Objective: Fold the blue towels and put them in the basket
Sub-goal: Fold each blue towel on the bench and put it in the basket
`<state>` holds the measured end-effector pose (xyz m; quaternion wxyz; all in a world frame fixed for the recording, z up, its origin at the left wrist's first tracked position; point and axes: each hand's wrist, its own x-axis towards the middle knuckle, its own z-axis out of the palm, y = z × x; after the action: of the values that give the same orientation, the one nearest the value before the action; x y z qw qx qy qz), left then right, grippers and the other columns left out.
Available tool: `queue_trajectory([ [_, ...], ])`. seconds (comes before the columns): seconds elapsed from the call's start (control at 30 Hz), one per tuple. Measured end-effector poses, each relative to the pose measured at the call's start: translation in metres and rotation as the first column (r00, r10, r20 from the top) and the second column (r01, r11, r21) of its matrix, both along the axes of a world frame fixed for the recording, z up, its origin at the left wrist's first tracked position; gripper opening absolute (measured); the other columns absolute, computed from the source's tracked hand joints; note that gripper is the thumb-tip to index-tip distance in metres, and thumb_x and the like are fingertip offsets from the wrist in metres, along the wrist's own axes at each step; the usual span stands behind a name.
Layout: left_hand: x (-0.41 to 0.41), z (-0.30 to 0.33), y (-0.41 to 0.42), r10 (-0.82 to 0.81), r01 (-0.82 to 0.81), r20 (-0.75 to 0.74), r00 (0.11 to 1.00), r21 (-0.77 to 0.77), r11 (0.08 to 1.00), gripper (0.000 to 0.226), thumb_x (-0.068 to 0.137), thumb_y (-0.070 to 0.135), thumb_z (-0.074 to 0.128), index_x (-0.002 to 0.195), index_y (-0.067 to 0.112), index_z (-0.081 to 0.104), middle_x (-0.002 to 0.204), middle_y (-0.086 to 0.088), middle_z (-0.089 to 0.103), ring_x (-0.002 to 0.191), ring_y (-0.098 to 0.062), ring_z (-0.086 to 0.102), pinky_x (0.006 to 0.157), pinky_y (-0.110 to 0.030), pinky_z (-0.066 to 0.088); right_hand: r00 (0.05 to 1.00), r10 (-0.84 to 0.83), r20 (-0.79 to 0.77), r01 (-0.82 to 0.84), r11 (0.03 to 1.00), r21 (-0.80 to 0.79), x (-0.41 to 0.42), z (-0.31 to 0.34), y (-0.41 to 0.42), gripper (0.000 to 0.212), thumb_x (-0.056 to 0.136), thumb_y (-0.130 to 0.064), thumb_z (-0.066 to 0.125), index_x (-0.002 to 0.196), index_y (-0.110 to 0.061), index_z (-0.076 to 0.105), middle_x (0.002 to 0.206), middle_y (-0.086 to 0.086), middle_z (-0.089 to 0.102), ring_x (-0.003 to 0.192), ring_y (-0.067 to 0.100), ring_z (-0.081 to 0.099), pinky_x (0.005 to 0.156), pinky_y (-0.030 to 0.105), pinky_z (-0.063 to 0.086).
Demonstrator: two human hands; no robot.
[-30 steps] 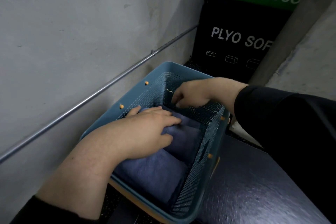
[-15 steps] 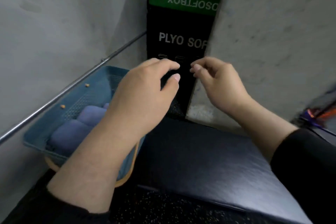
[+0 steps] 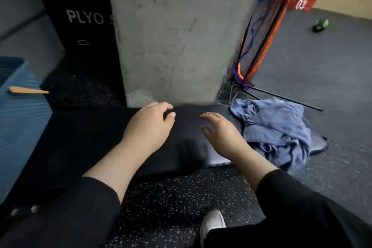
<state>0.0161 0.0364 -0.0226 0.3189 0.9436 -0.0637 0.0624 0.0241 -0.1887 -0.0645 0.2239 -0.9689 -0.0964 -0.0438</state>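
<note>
A crumpled heap of blue towels (image 3: 275, 131) lies on the right end of a black padded bench (image 3: 96, 143). The blue mesh basket (image 3: 18, 119) stands at the far left edge of the view, only its side wall and a tan handle showing; its contents are hidden. My left hand (image 3: 149, 127) hovers over the middle of the bench with loosely curled fingers and holds nothing. My right hand (image 3: 221, 135) hangs beside it with relaxed fingers spread, just left of the towel heap and apart from it.
A grey concrete pillar (image 3: 177, 32) rises right behind the bench. A black plyo box (image 3: 80, 26) stands to its left. A folded net frame (image 3: 259, 34) leans at the pillar's right. Speckled rubber floor (image 3: 177, 207) lies in front, with my white shoe (image 3: 211, 225).
Both hands left the basket and swung right over the bench. The view turned right too, so the basket slid to the left edge and the towel heap came into sight.
</note>
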Motion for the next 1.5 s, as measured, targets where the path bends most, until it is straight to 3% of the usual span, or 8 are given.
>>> queue_trajectory([
  [0.23,0.010,-0.021,-0.050,-0.118,0.122,-0.054,0.992,0.064,0.991,0.035,0.101,0.040,0.050,0.131,0.027,0.061,0.130,0.011,0.059,0.117,-0.016,0.057,0.097,-0.039,0.049,0.934,-0.304,0.187,0.317,0.947,-0.043,0.022,0.000,-0.096,0.028,0.089,-0.025,0.066,0.115,-0.017,0.069,0.118,0.006,0.066,0.110,0.035,0.059,0.087,0.045,0.048],
  [0.4,0.013,-0.035,-0.065,-0.176,0.191,-0.116,0.977,0.127,0.973,0.036,0.102,0.043,0.047,0.134,0.029,0.058,0.134,0.015,0.055,0.117,-0.013,0.055,0.096,-0.034,0.048,0.779,-0.623,0.067,0.619,0.750,-0.233,0.023,-0.020,-0.156,0.051,0.088,-0.034,0.063,0.137,-0.033,0.050,0.150,0.002,0.040,0.140,0.029,0.032,0.109,0.066,0.021],
  [0.7,0.023,-0.051,-0.062,-0.199,0.226,-0.171,0.965,0.157,0.961,0.037,0.101,0.044,0.048,0.133,0.030,0.059,0.134,0.014,0.056,0.117,-0.013,0.056,0.096,-0.034,0.047,0.727,-0.665,0.171,0.686,0.717,-0.125,0.027,-0.023,-0.186,0.018,0.096,-0.031,0.051,0.093,-0.024,0.067,0.109,0.003,0.061,0.111,0.032,0.048,0.092,0.049,0.031],
  [0.87,0.023,-0.041,-0.060,-0.179,0.182,-0.136,0.974,0.013,0.983,0.039,0.101,0.044,0.048,0.139,0.033,0.055,0.135,0.015,0.056,0.121,-0.010,0.054,0.098,-0.031,0.044,0.762,-0.520,0.386,0.465,0.854,0.233,0.030,0.033,-0.154,0.017,0.098,-0.015,0.049,0.105,-0.014,0.065,0.105,0.000,0.063,0.097,0.018,0.054,0.078,0.029,0.035],
  [1.1,0.021,-0.028,-0.052,-0.232,0.130,-0.208,0.950,-0.412,0.902,0.053,0.094,0.057,0.054,0.145,0.043,0.045,0.125,0.024,0.060,0.112,0.008,0.056,0.094,-0.019,0.042,0.905,-0.223,0.362,0.141,0.960,0.240,0.032,0.058,-0.031,0.017,0.096,-0.018,0.056,0.106,-0.018,0.069,0.104,-0.002,0.065,0.091,0.013,0.058,0.082,0.027,0.045],
  [1.17,0.024,-0.027,-0.044,-0.184,0.112,-0.163,0.969,-0.373,0.921,0.036,0.095,0.051,0.058,0.121,0.029,0.066,0.104,0.014,0.071,0.096,-0.005,0.065,0.085,-0.030,0.052,0.951,-0.150,0.272,0.072,0.959,0.274,0.030,0.053,0.011,0.015,0.095,-0.017,0.059,0.104,-0.017,0.071,0.098,-0.002,0.067,0.085,0.013,0.058,0.080,0.026,0.045],
  [1.27,0.028,-0.028,-0.017,-0.047,0.007,-0.154,0.987,-0.250,0.968,0.038,0.099,0.036,0.057,0.073,0.008,0.058,0.063,-0.004,0.060,0.066,-0.027,0.057,0.061,-0.042,0.046,0.997,-0.052,0.054,0.030,0.942,0.335,0.028,0.041,0.054,0.014,0.097,-0.022,0.059,0.092,-0.024,0.072,0.077,-0.006,0.069,0.070,0.011,0.058,0.068,0.028,0.045],
  [1.5,0.023,-0.004,0.076,0.055,-0.065,-0.045,0.997,-0.278,0.958,0.037,0.098,0.034,0.059,0.073,0.007,0.061,0.067,-0.010,0.061,0.058,-0.011,0.048,0.057,-0.029,0.039,0.997,-0.007,0.082,-0.018,0.952,0.306,0.039,0.053,0.102,0.018,0.098,-0.031,0.057,0.096,-0.021,0.072,0.088,-0.007,0.060,0.078,0.011,0.056,0.064,0.012,0.034],
])
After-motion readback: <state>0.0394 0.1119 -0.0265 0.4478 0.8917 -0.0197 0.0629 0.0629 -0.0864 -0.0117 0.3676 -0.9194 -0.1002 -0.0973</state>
